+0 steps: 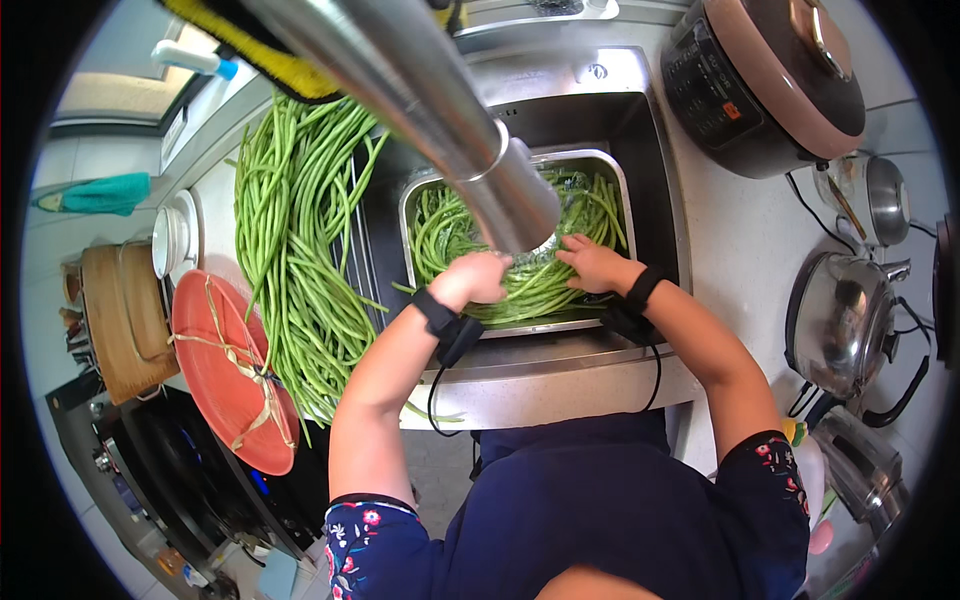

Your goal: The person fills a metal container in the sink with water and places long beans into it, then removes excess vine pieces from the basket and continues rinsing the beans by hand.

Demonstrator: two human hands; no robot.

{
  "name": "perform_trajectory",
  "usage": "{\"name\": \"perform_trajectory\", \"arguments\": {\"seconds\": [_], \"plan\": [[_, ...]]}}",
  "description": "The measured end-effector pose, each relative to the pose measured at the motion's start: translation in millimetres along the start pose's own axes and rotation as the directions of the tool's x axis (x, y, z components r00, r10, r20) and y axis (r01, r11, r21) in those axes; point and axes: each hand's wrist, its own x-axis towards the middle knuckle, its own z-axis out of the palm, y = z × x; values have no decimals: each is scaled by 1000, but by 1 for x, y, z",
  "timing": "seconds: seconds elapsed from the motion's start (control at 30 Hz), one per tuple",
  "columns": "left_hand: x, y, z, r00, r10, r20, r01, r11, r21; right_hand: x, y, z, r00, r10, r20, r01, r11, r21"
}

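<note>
Green yardlong beans point(540, 292) lie coiled in water inside a rectangular steel basin point(631, 247), which stands in the sink point(660, 202). My left hand point(480, 277) is at the basin's near left, touching the beans; its fingertips point down and are partly hidden. Across from it, my right hand point(596, 264) rests on the beans with fingers spread. A thick steel faucet point(480, 142) hangs over the basin and covers part of it. Water splashes below its spout. A large heap of long beans point(292, 247) lies left of the basin, over the sink's edge and counter.
A red plastic lid or tray point(217, 375) tied with string leans left of the heap, near a wooden cutting board point(124, 322). At right stand a rice cooker point(757, 90) and a steel kettle point(840, 322). Wrist straps trail black cables point(433, 397) over the counter edge.
</note>
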Motion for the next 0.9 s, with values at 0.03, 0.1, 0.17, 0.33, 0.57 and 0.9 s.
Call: {"name": "perform_trajectory", "arguments": {"seconds": [0.03, 0.1, 0.17, 0.33, 0.57, 0.9], "plan": [[-10, 6, -17, 996, -39, -83, 32, 996, -85, -6, 3, -1, 994, -46, -95, 54, 995, 86], [-6, -2, -28, 920, -99, -379, 95, 995, -30, -16, 10, -7, 980, -19, -198, 63, 973, 221], [12, -44, 7, 827, -266, -496, 282, 958, -45, -20, 3, -14, 887, 107, -450, 10, 968, 250], [12, -7, -27, 975, -199, -101, 196, 980, -33, -12, -11, -5, 969, 240, -53, -241, 888, -390], [25, 18, -8, 948, -177, 266, 135, 977, 167, 8, 0, 4, 972, 232, 43, -218, 952, -215], [52, 100, 10, 994, 54, -94, -45, 994, 100, -33, 7, -33, 650, 583, -487, 515, 133, 847]]}}
